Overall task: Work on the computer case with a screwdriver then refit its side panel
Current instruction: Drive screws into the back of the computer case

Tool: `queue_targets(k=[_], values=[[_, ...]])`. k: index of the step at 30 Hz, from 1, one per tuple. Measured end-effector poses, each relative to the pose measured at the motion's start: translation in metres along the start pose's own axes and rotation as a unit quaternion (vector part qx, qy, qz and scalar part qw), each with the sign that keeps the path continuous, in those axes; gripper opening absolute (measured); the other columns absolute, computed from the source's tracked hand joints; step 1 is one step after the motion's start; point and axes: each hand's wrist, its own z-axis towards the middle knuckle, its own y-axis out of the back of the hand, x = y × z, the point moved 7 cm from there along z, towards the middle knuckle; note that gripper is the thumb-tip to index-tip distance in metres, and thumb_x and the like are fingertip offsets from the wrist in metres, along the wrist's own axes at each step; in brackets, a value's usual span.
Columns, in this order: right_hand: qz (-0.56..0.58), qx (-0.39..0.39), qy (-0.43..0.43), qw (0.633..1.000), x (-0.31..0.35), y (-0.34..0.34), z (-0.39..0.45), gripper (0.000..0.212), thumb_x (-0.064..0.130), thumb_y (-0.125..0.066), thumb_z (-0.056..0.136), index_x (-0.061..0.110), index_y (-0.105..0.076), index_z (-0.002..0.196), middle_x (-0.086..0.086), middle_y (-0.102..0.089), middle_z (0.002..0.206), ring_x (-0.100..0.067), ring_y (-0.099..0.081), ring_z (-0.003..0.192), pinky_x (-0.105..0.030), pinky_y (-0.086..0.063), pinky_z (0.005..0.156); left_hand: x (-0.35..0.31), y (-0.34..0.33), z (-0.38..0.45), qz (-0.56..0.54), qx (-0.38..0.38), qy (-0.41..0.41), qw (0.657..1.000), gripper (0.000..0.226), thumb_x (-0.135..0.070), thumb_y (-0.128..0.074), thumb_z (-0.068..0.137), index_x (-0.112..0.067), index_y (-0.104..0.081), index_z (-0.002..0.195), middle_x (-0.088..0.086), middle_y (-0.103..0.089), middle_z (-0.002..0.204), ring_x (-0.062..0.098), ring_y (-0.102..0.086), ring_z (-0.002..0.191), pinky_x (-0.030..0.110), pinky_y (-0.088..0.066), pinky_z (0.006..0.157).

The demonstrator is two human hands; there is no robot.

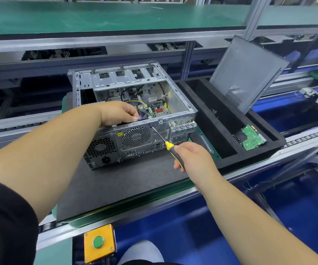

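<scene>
Button box [98,242], yellow w/ a green push-button, sits nearest me, below and between the two forearms. Just beyond it a dark mat [127,180] carries the computer case [135,113], rear panel facing me, open side up.

My right hand [191,159] is curled round the yellow-and-black handle of the screwdriver [166,145]; shaft runs up and left from the fist, tip touching the case's rear panel near its top edge, just right of the round fan grille (can't tell if it's seated in a screw, too small).

My left hand [119,113] rests on the top rear edge of the case, up and left of the right hand, fingers curled down into the opening and pinching sth small w/ a purple tint at the fingertips; can't tell what it is.

Right of the right hand, beside the case, a black foam tray [228,153] holds a green circuit board [251,138] in its near-right pocket. Farther out, the grey side panel [248,73] stands tilted in the tray's far end, apart from the case.

Farthest off, beyond both hands, a green shelf [116,16] runs across.
</scene>
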Motion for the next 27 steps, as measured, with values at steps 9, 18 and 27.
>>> queue_targets(k=[9, 18, 27], values=[[-0.003, -0.003, -0.01, 1.0, 0.0003, -0.0033, 0.001, 0.022, 0.038, -0.048, 0.096, 0.027, -0.066, 0.089, 0.006, -0.068, 0.062, -0.009, -0.051, 0.055, -0.033, -0.048, 0.063, -0.0007, 0.0003, -0.0013, -0.001, -0.015, 0.007, 1.0, 0.02, -0.022, -0.055, 0.098, -0.024, -0.06, 0.08, -0.023, -0.052, 0.055, -0.006, -0.044, 0.048, 0.022, -0.035, 0.061], [-0.005, -0.006, -0.006, 1.0, 0.003, -0.0063, -0.0005, 0.024, 0.035, -0.047, 0.097, 0.024, -0.065, 0.087, 0.004, -0.067, 0.062, -0.012, -0.051, 0.057, -0.036, -0.048, 0.064, -0.0027, -0.0003, -0.0027, 0.014, -0.005, -0.009, 1.0, 0.016, -0.022, -0.054, 0.099, -0.013, -0.063, 0.089, -0.002, -0.052, 0.076, 0.01, -0.041, 0.063, 0.025, -0.036, 0.068], [-0.006, -0.009, -0.016, 1.0, 0.0028, -0.009, 0.0022, 0.025, 0.04, -0.046, 0.093, 0.025, -0.065, 0.086, 0.005, -0.068, 0.06, -0.01, -0.05, 0.055, -0.039, -0.05, 0.07, 0.0, -0.0008, -0.0012, 0.009, -0.01, -0.008, 1.0, 0.015, -0.021, -0.055, 0.099, -0.01, -0.064, 0.094, 0.0, -0.056, 0.084, 0.014, -0.045, 0.073, 0.028, -0.038, 0.076]])
